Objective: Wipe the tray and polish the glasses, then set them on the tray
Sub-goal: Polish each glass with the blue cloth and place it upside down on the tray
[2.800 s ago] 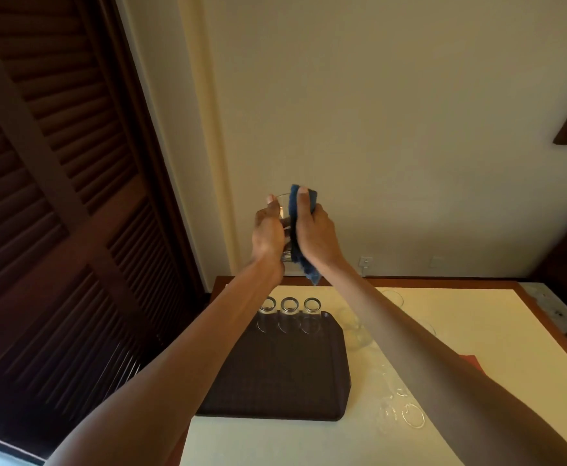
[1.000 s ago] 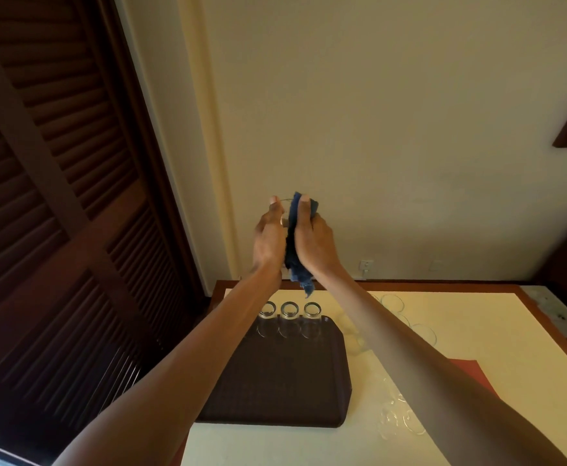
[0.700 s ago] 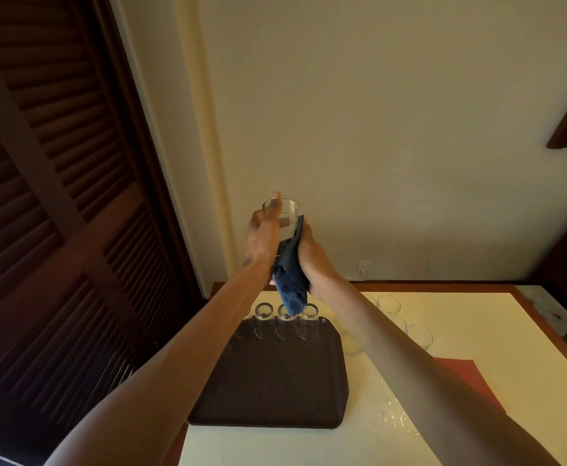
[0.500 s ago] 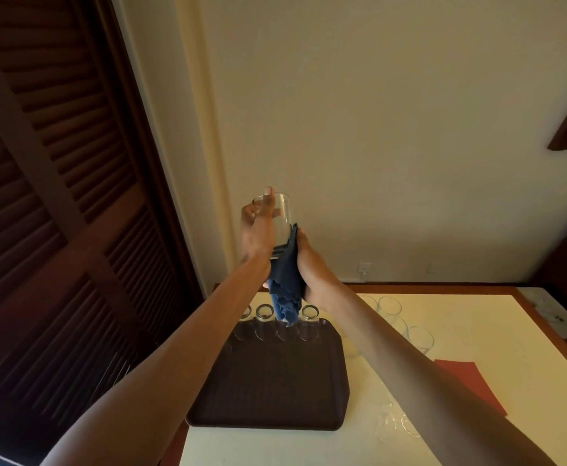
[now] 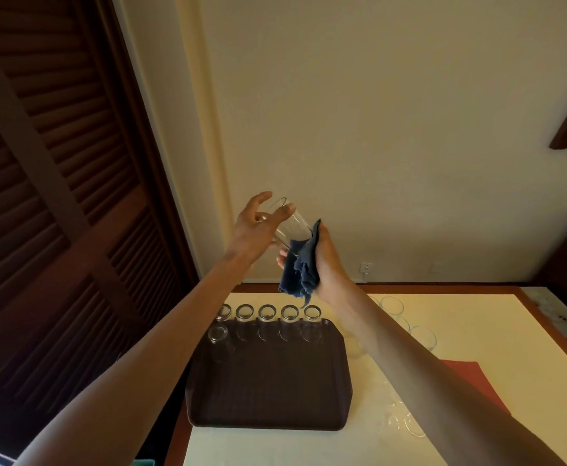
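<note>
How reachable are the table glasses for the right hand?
Probably not yet: the right hand grips the blue cloth round the raised glass; otherwise the way to the table glasses looks free.

We hold a clear glass tilted above the tabletop, left grip curled round its rim end, right grip pressing a blue cloth to its base. Below, a row of glasses lines the dark tray's far edge; other glasses stand beside the tray.
</note>
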